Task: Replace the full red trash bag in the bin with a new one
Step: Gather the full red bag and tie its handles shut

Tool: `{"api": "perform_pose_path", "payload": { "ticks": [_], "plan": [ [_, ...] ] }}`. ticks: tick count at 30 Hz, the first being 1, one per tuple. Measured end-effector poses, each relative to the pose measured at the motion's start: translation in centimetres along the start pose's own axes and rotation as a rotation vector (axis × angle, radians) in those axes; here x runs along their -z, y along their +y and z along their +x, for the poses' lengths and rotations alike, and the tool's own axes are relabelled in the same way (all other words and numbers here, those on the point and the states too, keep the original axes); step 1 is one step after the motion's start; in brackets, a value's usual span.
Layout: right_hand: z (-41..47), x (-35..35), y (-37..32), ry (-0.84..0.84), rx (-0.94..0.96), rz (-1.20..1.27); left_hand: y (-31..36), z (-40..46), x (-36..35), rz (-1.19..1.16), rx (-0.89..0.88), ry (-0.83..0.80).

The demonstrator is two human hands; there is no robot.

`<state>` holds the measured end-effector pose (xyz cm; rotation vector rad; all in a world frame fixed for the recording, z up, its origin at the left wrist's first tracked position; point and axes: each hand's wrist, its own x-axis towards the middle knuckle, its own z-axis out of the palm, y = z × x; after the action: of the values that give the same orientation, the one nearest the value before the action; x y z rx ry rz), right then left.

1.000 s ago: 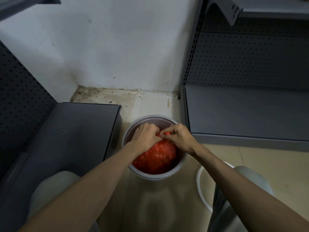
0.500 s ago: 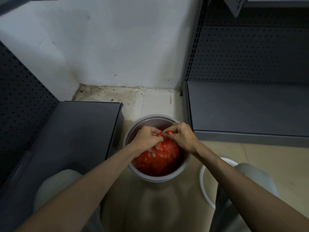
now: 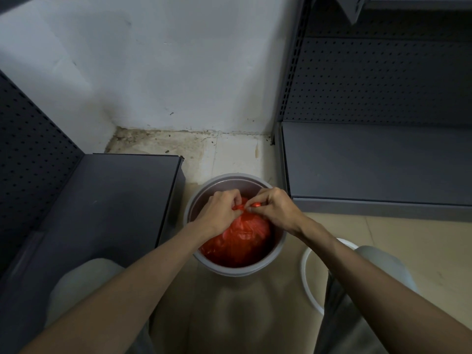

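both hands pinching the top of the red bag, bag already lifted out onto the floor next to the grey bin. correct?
Not quite. The head view shows the red bag sitting inside the grey bin, not out on the floor. The rest holds: the left hand and right hand both pinch the gathered top of the bag.

Beige tiled floor (image 3: pixel 419 241) with a grey bin (image 3: pixel 279 247) and a white ring (image 3: pixel 307 284) beside it.
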<state>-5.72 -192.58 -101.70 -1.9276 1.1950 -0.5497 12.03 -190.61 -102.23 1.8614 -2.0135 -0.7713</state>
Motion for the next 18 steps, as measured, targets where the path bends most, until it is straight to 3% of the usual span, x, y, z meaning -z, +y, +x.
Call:
{"api": "perform_pose_path", "payload": {
  "ticks": [6, 12, 18],
  "plan": [
    [0.1, -0.2, -0.3, 0.017, 0.021, -0.066, 0.6, 0.3, -0.1, -0.036, 0.045, 0.073],
    [0.2, -0.7, -0.5, 0.061, -0.001, -0.059, 0.3, -0.5, 0.0, -0.339, 0.13, 0.031],
    [-0.3, -1.2, -0.7, 0.028, -0.105, 0.206, 0.1, -0.9, 0.5, -0.635, 0.258, 0.182]
  ]
}}
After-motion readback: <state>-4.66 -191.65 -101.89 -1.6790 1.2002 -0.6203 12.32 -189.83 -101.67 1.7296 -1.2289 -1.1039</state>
